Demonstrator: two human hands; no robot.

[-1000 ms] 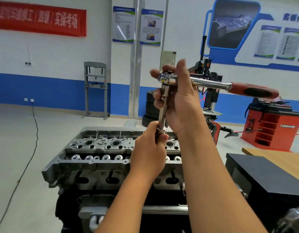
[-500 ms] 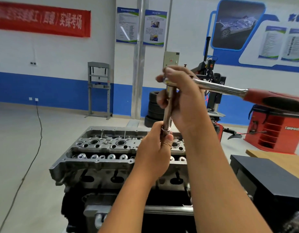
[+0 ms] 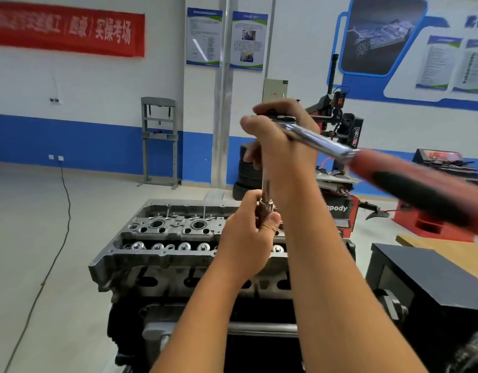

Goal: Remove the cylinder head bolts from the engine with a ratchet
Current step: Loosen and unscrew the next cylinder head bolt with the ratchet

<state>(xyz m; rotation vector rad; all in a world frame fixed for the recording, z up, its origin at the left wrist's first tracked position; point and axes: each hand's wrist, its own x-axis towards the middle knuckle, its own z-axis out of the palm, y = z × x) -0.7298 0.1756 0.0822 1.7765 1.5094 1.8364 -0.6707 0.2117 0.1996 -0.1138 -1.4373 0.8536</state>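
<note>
A grey engine with its bare cylinder head (image 3: pixel 162 232) stands in front of me on a stand. Above its right part I hold a ratchet (image 3: pixel 321 142) with a chrome shaft and a red and black grip that points down to the right, blurred. A long chrome extension (image 3: pixel 265 184) hangs straight down from the ratchet's head. My right hand (image 3: pixel 283 146) grips the ratchet head from above. My left hand (image 3: pixel 246 238) grips the extension's lower end, where a socket sits. The bolt below is hidden by my hands.
A black box (image 3: pixel 431 281) and a wooden tabletop (image 3: pixel 447 251) stand close on the right. Behind the engine are a tyre changer (image 3: pixel 340 135), stacked tyres (image 3: pixel 248 170) and a red machine (image 3: pixel 431 224). A grey press frame (image 3: pixel 159 141) stands by the wall, and a cable (image 3: pixel 62 211) runs over the floor at left.
The ratchet's handle has swung from pointing right to pointing down to the right, towards me. Both hands keep their holds. The view has shifted slightly.
</note>
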